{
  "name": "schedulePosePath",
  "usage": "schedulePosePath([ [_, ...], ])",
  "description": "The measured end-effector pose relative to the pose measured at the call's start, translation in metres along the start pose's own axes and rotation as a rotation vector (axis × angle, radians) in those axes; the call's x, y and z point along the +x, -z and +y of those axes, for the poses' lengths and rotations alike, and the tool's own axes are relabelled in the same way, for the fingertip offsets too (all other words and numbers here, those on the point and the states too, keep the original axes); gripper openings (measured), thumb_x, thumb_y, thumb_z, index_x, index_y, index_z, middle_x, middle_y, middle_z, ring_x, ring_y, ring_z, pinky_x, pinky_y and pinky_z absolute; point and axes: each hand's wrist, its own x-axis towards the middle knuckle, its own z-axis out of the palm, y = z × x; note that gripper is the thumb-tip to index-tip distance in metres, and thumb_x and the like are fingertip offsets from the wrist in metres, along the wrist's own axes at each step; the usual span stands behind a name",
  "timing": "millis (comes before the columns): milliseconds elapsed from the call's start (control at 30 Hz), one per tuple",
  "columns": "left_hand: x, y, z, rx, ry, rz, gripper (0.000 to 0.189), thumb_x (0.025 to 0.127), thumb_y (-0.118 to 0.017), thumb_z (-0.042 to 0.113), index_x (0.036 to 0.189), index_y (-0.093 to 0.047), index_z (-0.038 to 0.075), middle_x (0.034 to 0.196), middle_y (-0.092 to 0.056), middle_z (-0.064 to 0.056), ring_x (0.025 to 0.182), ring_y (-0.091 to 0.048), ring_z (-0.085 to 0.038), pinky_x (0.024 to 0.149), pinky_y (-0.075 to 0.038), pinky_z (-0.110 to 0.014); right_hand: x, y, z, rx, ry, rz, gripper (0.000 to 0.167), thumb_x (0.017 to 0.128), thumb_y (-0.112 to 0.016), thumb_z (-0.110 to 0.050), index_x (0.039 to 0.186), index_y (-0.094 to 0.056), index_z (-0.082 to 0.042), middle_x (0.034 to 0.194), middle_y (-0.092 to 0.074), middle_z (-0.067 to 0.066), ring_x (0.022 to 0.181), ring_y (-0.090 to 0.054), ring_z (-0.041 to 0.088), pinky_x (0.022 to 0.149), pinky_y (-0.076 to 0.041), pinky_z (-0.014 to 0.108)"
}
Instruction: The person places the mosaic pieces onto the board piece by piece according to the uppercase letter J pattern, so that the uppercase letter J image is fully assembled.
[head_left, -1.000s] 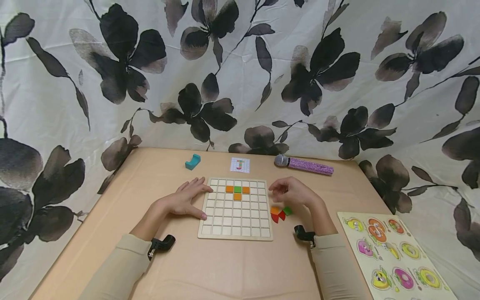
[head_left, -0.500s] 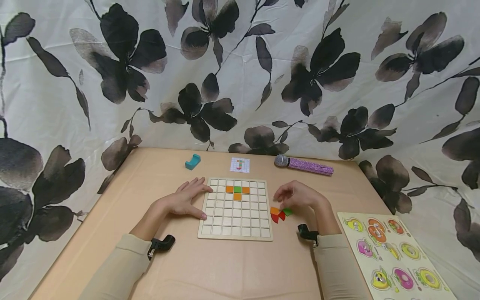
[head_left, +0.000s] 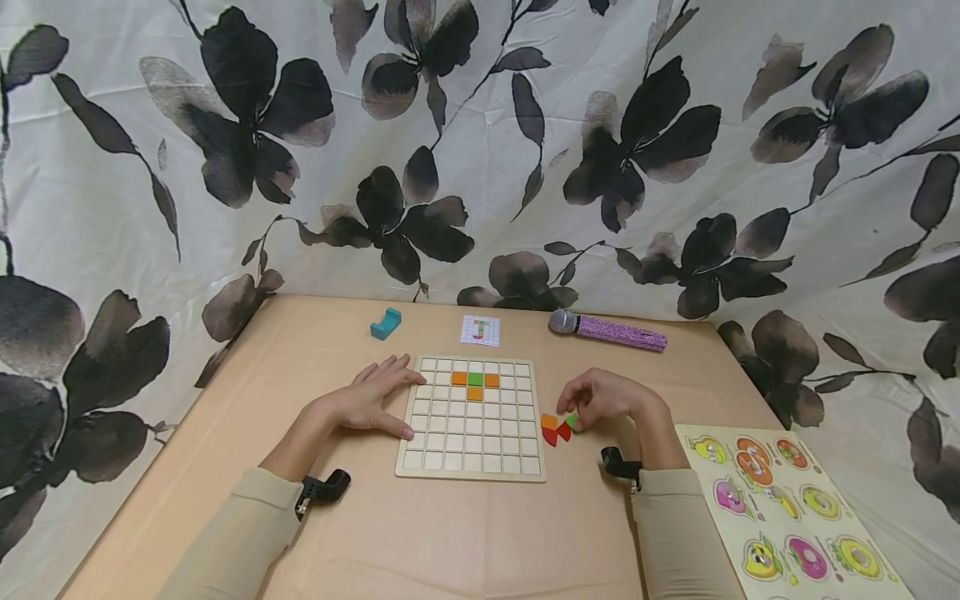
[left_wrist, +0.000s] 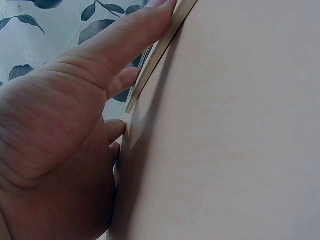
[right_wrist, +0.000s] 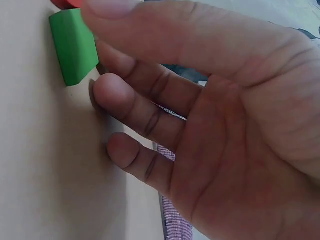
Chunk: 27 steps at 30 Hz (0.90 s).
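Note:
A white grid board [head_left: 450, 442] lies on the table, with three orange tiles [head_left: 475, 394] and one green tile [head_left: 476, 379] in its upper cells. My left hand [head_left: 371, 400] rests at the board's left edge, thumb and fingers spread; in the left wrist view the thumb touches the board's wooden edge [left_wrist: 159, 52]. Right of the board, my right hand [head_left: 611, 398] pinches a loose green block [right_wrist: 75, 47] between thumb and fingers. Close beside it lie an orange piece [head_left: 549, 422] and red pieces [head_left: 551, 437].
Behind the board lie a small pattern card [head_left: 480, 331], a teal curved block [head_left: 386, 324] and a purple glittery microphone [head_left: 615, 331]. A fruit picture sheet [head_left: 780, 500] lies at the right, partly under the right forearm. A floral cloth [head_left: 525, 167] hangs behind the table.
My right hand has come down and slightly right, onto the loose green block, which now stands tilted at the fingertips. The left hand and board have stayed put.

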Motion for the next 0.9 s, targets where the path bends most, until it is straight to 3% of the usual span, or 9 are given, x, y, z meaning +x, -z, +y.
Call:
schedulePosePath([
  [333, 0.0003, 0.0, -0.0003, 0.009, 0.0, -0.003, 0.089, 0.075, -0.088, 0.057, 0.148, -0.05, 0.023, 0.175, -0.01, -0.02, 0.162, 0.0, -0.042, 0.128, 0.003, -0.064, 0.0026, -0.0018, -0.0004, 0.03, 0.012, -0.043, 0.025, 0.081, -0.086, 0.0, 0.104, -0.077, -0.003, 0.092, -0.07, 0.011, 0.081, -0.054, 0.021, 0.068, -0.048, 0.025],
  [900, 0.0001, -0.0002, -0.0008, 0.005, -0.004, 0.001, 0.087, 0.076, -0.088, 0.056, 0.148, -0.051, 0.022, 0.174, -0.01, -0.021, 0.161, 0.0, -0.045, 0.127, 0.003, -0.065, 0.0055, -0.0032, 0.0012, -0.041, 0.037, 0.058, 0.018, 0.083, -0.082, 0.003, 0.098, -0.076, -0.004, 0.088, -0.069, 0.011, 0.08, -0.055, 0.021, 0.074, -0.049, 0.03],
])
